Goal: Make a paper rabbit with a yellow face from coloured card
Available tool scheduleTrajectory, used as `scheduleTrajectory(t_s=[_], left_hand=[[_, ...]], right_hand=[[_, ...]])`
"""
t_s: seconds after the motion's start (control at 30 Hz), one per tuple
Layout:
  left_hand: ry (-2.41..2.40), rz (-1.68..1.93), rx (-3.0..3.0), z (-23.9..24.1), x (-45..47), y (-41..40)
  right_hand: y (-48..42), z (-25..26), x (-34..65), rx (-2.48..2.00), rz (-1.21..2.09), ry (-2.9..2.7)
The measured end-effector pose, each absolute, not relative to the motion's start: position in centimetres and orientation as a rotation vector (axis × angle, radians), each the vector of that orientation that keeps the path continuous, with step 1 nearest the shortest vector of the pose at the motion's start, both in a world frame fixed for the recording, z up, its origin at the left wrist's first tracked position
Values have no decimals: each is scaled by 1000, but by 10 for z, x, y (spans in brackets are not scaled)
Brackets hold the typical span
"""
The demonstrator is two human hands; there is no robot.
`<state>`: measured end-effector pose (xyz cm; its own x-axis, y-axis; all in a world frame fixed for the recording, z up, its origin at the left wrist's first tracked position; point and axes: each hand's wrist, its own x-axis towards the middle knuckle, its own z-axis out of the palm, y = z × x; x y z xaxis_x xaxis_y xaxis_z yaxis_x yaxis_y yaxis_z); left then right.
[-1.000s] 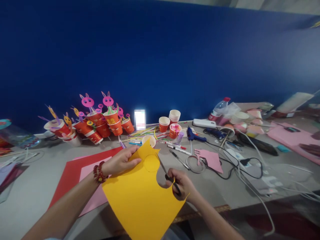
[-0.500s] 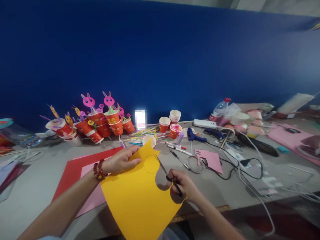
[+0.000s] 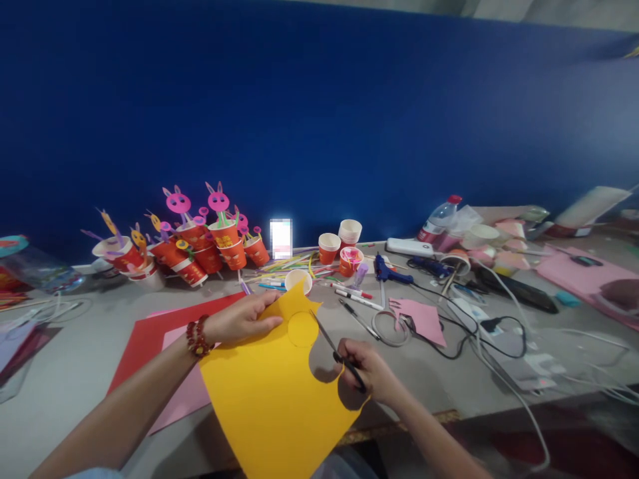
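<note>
Paper (image 3: 269, 399) has shifted slightly left over tabletop (image 3: 432, 389) near edge, aligning circle (image 3: 302, 329) with scissors (image 3: 327, 336); left grip (image 3: 244, 321) clasps paper, right grip (image 3: 367, 369) encloses handles (image 3: 357, 378).

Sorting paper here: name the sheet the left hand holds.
The yellow sheet with curved cuts; the red sheet and pink sheet lie on the table.

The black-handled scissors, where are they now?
In the head view, the scissors are right of centre, in the right hand, blade tips at the yellow paper sheet.
</note>
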<state>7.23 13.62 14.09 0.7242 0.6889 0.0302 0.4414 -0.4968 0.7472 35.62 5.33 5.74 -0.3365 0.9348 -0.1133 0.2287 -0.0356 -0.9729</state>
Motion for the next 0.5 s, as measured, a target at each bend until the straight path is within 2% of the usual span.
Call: scheduleTrajectory(t_s=[0.3,0.5], left_hand=[[822,368,2213,145,76,134],[809,369,2225,147,76,134]], right_hand=[[54,57,357,-1230,1529,-1591],[55,54,358,-1231,1425,-1659]])
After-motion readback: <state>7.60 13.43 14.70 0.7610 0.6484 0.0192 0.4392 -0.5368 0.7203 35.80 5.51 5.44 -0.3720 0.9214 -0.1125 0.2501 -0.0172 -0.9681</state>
